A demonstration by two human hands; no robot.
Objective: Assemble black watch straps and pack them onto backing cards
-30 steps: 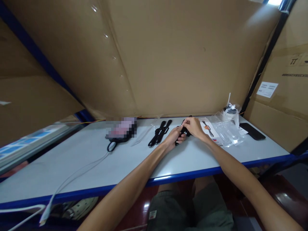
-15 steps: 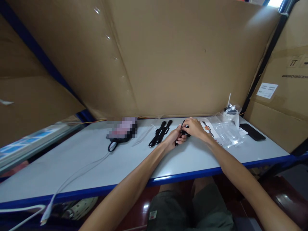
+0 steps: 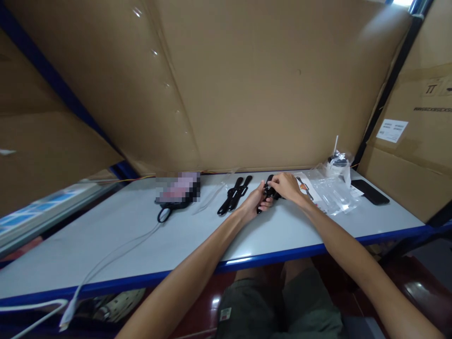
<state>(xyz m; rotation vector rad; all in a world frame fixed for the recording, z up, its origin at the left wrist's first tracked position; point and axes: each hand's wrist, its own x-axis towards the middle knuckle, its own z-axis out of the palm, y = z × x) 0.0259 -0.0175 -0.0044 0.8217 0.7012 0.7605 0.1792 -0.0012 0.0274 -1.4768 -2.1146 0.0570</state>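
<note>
Above the middle right of the table, my left hand [image 3: 256, 199] is closed around a glossy black spokeshave [image 3: 270, 179], whose one handle end points toward the cardboard at the back. My right hand [image 3: 285, 186] is bent over the middle of the same tool, fingers pinched on its central part; what exactly they grip is partly hidden. Left of my hands lie two more black spokeshaves [image 3: 235, 195], side by side and slanted, each with two handles and a wider middle.
A printed sheet [image 3: 306, 186] and clear plastic bags [image 3: 337, 197] lie right of my hands. Beyond are a wrapped cup with a straw [image 3: 338, 162] and a dark phone [image 3: 370, 192]. A blurred-out device [image 3: 178, 190] and a white cable [image 3: 116, 247] occupy the left. Cardboard [image 3: 247, 94] walls the back.
My right fingers have shifted slightly on the spokeshave, and more of its black handle and middle now shows. My left hand keeps its grip in nearly the same place.
</note>
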